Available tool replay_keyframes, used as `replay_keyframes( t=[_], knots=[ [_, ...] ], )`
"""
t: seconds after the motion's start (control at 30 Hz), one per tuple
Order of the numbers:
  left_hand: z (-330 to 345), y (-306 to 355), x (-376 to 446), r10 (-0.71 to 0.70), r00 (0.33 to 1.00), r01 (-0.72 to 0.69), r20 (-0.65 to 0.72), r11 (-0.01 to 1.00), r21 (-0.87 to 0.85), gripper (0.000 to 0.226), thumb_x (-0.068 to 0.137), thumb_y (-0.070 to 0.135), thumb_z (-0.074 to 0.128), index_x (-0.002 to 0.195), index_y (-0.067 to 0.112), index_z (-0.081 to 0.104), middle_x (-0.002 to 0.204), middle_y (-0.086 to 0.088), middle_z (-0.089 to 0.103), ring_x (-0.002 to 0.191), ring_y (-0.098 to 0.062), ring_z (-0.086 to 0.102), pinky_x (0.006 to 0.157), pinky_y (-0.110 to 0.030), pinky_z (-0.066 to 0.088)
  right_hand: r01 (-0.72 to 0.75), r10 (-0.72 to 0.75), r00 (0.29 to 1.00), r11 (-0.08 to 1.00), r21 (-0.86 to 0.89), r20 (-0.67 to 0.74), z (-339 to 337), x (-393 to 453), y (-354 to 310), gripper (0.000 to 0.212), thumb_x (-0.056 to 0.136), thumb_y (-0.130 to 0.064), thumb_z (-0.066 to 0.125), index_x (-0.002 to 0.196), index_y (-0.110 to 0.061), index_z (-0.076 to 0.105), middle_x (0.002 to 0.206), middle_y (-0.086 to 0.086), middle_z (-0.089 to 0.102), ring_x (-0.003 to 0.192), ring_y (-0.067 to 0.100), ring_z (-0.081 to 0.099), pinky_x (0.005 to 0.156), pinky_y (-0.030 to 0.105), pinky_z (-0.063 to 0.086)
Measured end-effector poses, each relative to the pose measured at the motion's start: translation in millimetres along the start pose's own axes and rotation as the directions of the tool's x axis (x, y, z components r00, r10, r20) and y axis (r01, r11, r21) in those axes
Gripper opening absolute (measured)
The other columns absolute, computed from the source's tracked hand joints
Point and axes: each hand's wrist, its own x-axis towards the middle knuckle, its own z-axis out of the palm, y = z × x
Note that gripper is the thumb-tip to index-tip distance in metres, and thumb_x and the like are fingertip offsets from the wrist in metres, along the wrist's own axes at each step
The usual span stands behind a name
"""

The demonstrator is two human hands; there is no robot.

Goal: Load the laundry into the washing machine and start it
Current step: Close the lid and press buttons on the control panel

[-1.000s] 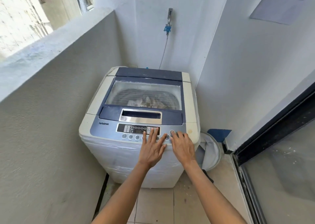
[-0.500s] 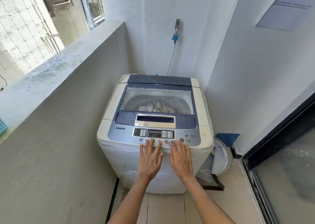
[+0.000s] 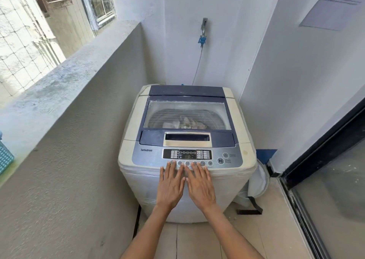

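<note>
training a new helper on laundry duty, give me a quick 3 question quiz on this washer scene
1. True or false: the lid of the washing machine is closed, with laundry visible through its window.
2. Multiple choice: where are the left hand and right hand? A) gripping the lid handle B) flat, side by side at the front edge by the row of round buttons C) on the wall tap
3. Fill in: the start/pause button sits to the ____ of both hands.

Key: 1 true; 2 B; 3 right
</note>
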Motion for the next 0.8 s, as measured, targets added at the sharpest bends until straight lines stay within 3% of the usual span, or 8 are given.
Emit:
replay_keyframes(
  t=[0.2, 0.33, 0.43, 0.5, 0.57, 0.7, 0.8],
  knots=[
    [4, -4, 1, 0.052, 0.998, -0.052, -0.022, 0.998, 0.02, 0.053, 0.102, 0.039, 0.007, 0.143, 0.016, 0.032, 0.145, -0.013, 0.041, 0.144, -0.024, 0.014, 0.115, -0.042, 0.007, -0.004, 0.002, 0.999, 0.999, -0.05, -0.033, 1, 2, -5, 0.046, 0.091, -0.028, 0.034, 0.129, -0.017, 0.057, 0.126, 0.004, 0.063, 0.121, 0.024, 0.057, 0.106, 0.042, 0.031],
    [2, 3, 2, 0.052, 0.999, -0.052, 0.006, 0.999, 0.014, 0.052, 0.102, 0.036, 0.007, 0.136, 0.012, 0.038, 0.132, -0.018, 0.056, 0.128, -0.034, 0.048, 0.114, -0.041, 0.009, -0.019, 0.019, 1.0, 0.999, -0.049, -0.012, -5, 8, -7, 0.048, 0.087, -0.029, 0.035, 0.126, -0.018, 0.059, 0.118, 0.001, 0.066, 0.112, 0.021, 0.061, 0.097, 0.041, 0.049],
    [-2, 10, 5, 0.062, 0.998, -0.063, 0.028, 0.998, 0.017, 0.057, 0.102, 0.034, 0.008, 0.129, 0.01, 0.052, 0.125, -0.015, 0.061, 0.121, -0.032, 0.056, 0.111, -0.042, 0.018, -0.012, 0.01, 0.999, 0.999, -0.048, -0.034, -7, 10, -8, 0.047, 0.085, -0.027, 0.036, 0.124, -0.019, 0.059, 0.109, -0.002, 0.065, 0.105, 0.02, 0.061, 0.095, 0.038, 0.048],
    [-5, 13, 8, 0.07, 0.997, -0.071, 0.045, 0.997, 0.024, 0.061, 0.102, 0.034, 0.007, 0.126, 0.01, 0.057, 0.125, -0.014, 0.061, 0.121, -0.031, 0.056, 0.109, -0.042, 0.021, -0.016, 0.012, 0.997, 0.999, -0.048, -0.076, -9, 11, -6, 0.045, 0.083, -0.026, 0.038, 0.121, -0.02, 0.06, 0.104, -0.004, 0.064, 0.1, 0.017, 0.06, 0.095, 0.033, 0.04],
    [-7, 15, 11, 0.098, 0.992, -0.102, 0.076, 0.994, 0.05, 0.064, 0.101, 0.036, 0.006, 0.125, 0.009, 0.059, 0.127, -0.014, 0.06, 0.123, -0.031, 0.054, 0.111, -0.041, 0.018, -0.038, 0.035, 0.995, 0.999, -0.031, -0.09, -13, 11, -2, 0.043, 0.082, -0.025, 0.038, 0.118, -0.021, 0.062, 0.102, -0.005, 0.064, 0.098, 0.016, 0.06, 0.093, 0.029, 0.036],
    [-15, 27, 21, 0.127, 0.986, -0.135, 0.107, 0.988, 0.072, 0.066, 0.1, 0.045, 0.007, 0.126, 0.014, 0.059, 0.136, -0.013, 0.054, 0.13, -0.03, 0.048, 0.113, -0.04, 0.013, -0.162, 0.163, 0.981, 0.987, 0.019, -0.107, -20, 4, 16, 0.041, 0.088, -0.029, 0.034, 0.116, -0.019, 0.063, 0.112, 0.002, 0.063, 0.107, 0.02, 0.061, 0.095, 0.036, 0.049],
    [-16, 45, 29, 0.189, 0.977, -0.192, 0.096, 0.981, 0.022, 0.066, 0.097, 0.047, 0.01, 0.136, 0.01, 0.048, 0.149, -0.012, 0.037, 0.141, -0.029, 0.03, 0.12, -0.04, 0.011, -0.213, 0.213, 0.972, 0.977, 0.003, -0.097, -25, -4, 40, 0.043, 0.092, -0.032, 0.033, 0.122, -0.016, 0.059, 0.118, 0.004, 0.062, 0.112, 0.022, 0.059, 0.099, 0.039, 0.048]
  ],
)
